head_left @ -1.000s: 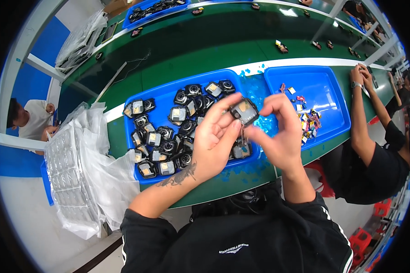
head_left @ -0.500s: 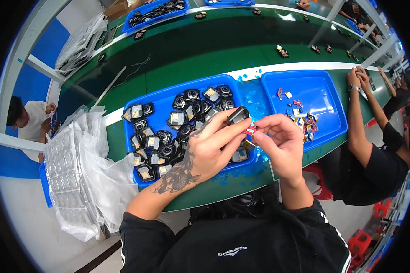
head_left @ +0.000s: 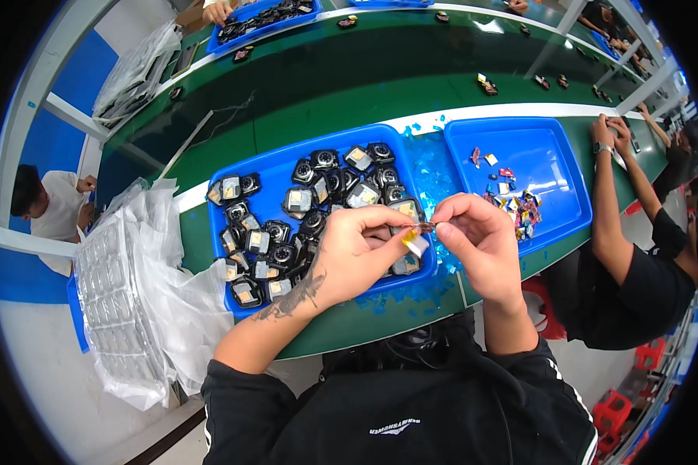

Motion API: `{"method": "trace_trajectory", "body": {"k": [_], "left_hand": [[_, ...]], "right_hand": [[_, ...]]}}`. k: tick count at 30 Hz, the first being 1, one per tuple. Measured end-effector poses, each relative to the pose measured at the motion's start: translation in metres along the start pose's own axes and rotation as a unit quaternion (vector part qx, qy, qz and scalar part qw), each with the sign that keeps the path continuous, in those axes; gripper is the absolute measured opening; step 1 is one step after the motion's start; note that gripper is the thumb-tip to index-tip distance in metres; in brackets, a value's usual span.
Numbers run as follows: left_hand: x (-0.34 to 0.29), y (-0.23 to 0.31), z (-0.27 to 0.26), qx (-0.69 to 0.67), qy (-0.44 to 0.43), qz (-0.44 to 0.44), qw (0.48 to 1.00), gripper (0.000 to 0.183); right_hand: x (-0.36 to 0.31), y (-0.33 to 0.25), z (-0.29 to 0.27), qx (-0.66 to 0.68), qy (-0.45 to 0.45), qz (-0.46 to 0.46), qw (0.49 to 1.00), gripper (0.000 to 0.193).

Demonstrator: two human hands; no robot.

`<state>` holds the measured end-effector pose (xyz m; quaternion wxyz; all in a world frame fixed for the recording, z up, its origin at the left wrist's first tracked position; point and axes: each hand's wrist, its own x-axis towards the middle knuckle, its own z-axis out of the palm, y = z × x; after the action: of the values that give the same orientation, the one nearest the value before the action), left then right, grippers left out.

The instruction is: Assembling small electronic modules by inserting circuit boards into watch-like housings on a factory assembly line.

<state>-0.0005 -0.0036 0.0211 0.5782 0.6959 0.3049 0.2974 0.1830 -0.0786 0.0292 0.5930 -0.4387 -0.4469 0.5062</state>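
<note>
Before my chest, both hands meet over the right edge of a blue tray (head_left: pixel 271 190) of black watch cases (head_left: pixel 278 231). My left hand (head_left: pixel 353 252) pinches one side of a thin, dark reddish watch part (head_left: pixel 423 227). My right hand (head_left: pixel 485 248) grips its other side between thumb and fingertips. A small yellow-and-silver piece (head_left: pixel 416 242), battery-like, hangs below my left fingertips. Fingers hide much of the held part, so its exact shape cannot be made out. To the right, a second blue tray (head_left: pixel 520 139) holds small red, yellow and white parts (head_left: pixel 520 209).
Blue film scraps (head_left: pixel 430 174) litter the green bench between the trays. Clear plastic blister trays (head_left: pixel 120 287) stand at the left. Beyond runs a green conveyor belt (head_left: pixel 349 77) with scattered watch parts. A co-worker's arms (head_left: pixel 620 201) are at the right; another person (head_left: pixel 54 205) sits left.
The black watch case seen atop my left hand is no longer visible there. My left hand has turned, and the yellow-and-silver piece now shows below its fingers. A co-worker's hand has appeared at the far tray.
</note>
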Motion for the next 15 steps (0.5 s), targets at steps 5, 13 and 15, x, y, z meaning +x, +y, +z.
{"method": "trace_trajectory", "body": {"k": [5, 13, 15], "left_hand": [[-0.001, 0.001, 0.008, -0.250, -0.005, -0.135, 0.959, 0.021], [-0.002, -0.001, 0.013, -0.179, 0.026, -0.015, 0.983, 0.031], [-0.002, 0.001, 0.012, -0.180, 0.025, -0.019, 0.983, 0.033]], "right_hand": [[-0.001, 0.000, 0.009, -0.072, 0.045, -0.033, 0.996, 0.017], [0.007, 0.017, 0.014, -0.189, 0.101, -0.086, 0.973, 0.025], [0.007, 0.015, 0.012, -0.203, 0.102, -0.090, 0.970, 0.027]]}}
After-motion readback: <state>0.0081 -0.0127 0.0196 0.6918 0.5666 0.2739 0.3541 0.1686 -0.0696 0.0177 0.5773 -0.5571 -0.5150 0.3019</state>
